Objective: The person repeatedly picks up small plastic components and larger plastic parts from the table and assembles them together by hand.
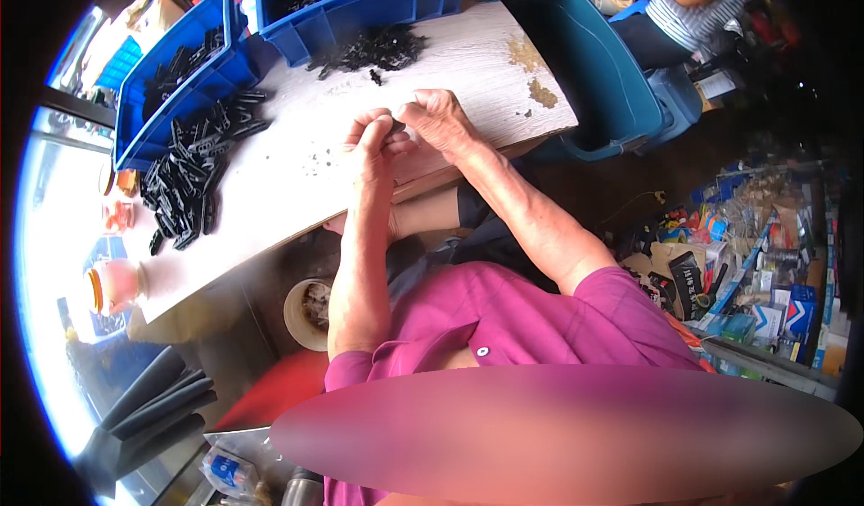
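Note:
My left hand (369,144) and my right hand (439,124) meet over the near edge of the pale table (477,69). Between their fingertips is a small dark piece (397,126), mostly covered, so its kind is hard to make out. The left fingers curl around it from below, while the right thumb and fingers pinch it from the right. Just beyond the hands lies a heap of small black parts (373,51), with one loose black part (375,77) at its near side. To the left spreads a pile of long black plastic pieces (184,186).
Two blue bins, one at the left (193,112) and one at the back (360,22), hold black parts. A large teal tub (634,110) stands right of the table; beyond it is another person (688,11). Pink jars (121,285) line the left edge. A bucket (297,315) stands below.

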Demonstrator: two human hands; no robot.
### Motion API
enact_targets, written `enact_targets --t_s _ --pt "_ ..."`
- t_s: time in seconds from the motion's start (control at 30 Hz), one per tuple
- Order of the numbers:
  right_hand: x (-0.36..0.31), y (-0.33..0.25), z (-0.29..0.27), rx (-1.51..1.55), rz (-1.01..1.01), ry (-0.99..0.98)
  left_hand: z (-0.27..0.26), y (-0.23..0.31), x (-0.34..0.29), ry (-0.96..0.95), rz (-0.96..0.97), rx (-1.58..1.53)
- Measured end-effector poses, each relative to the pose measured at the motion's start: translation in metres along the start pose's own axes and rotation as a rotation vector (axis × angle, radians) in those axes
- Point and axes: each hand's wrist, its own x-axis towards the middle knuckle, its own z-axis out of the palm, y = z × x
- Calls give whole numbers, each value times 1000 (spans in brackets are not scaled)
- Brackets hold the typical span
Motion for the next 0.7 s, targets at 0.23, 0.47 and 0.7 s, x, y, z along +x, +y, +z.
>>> enact_targets --t_s 0.23,0.47,0.7 --pt "-3 -9 -11 69 122 55 9 19 -1 -87 -11 286" --pt "2 -19 -50 430 227 337 -3 34 69 -97 962 1652" --pt "16 -29 -118 311 179 699 -21 32 97 -186 957 1806"
